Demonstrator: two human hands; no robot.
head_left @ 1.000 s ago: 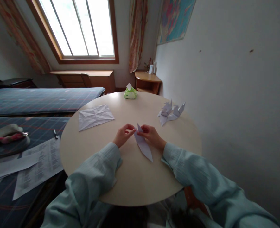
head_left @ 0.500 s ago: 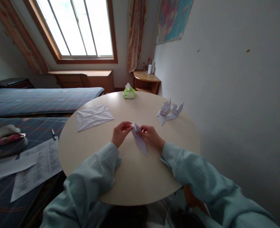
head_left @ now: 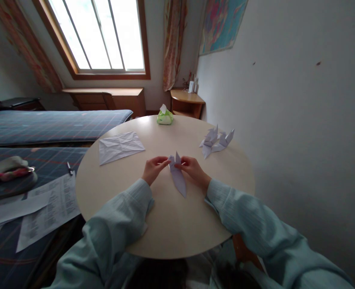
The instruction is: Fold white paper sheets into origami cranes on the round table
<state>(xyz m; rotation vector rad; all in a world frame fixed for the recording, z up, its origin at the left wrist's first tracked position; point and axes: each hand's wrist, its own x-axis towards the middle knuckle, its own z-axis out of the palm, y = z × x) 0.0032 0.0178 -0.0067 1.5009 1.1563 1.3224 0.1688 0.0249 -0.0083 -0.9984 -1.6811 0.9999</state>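
A folded white paper piece (head_left: 178, 181) is held between my two hands over the round table (head_left: 171, 233). It tapers to a point towards me, and a narrow flap stands up at its far end. My left hand (head_left: 154, 168) pinches the left side of that far end between thumb and fingers. On the other side, my right hand (head_left: 193, 168) grips the paper by the base of the upright flap. Some of the folds are hidden behind my fingers.
Folded paper figures (head_left: 211, 140) stand at the table's right. A creased paper sheet (head_left: 121, 146) lies at the left, and a green tissue pack (head_left: 164, 117) sits at the far edge. Beside the table, printed sheets (head_left: 49, 206) and a pen (head_left: 69, 168) rest on a bed.
The far end of the paper has opened out, and a pointed flap now stands up near my right hand. Both hands remain in nearly the same place.
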